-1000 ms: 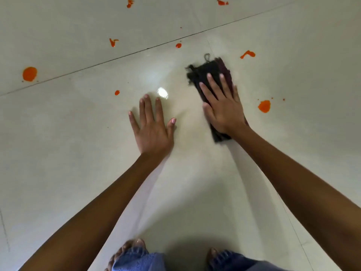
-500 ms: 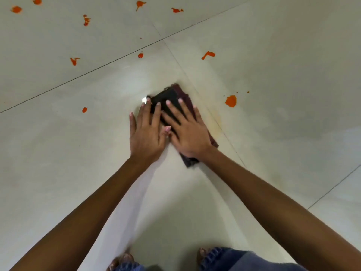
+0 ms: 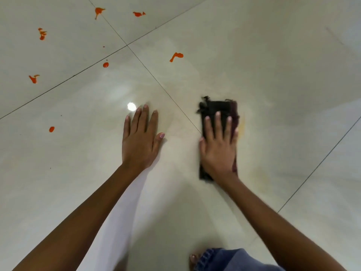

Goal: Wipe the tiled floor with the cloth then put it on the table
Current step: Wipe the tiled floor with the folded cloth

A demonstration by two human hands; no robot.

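Note:
A folded dark cloth (image 3: 214, 108) lies flat on the pale tiled floor (image 3: 273, 65). My right hand (image 3: 218, 147) presses down on it with fingers spread, covering most of its middle. My left hand (image 3: 139, 137) rests palm-down on the bare tile, a hand's width to the left of the cloth, holding nothing. Several orange spots mark the floor, among them an orange smear (image 3: 175, 56) beyond the cloth and an orange drop (image 3: 105, 64) at the upper left. A faint yellowish streak (image 3: 242, 126) shows on the tile right of the cloth. No table is in view.
Dark grout lines (image 3: 148, 69) cross the floor between my hands and at the right. A bare foot and a blue denim hem (image 3: 214, 257) are at the bottom edge. A bright light reflection (image 3: 131, 106) sits by my left fingertips.
My right hand has slid the cloth to the right, away from my left hand. The orange spot that lay to the cloth's right is gone, leaving a faint streak.

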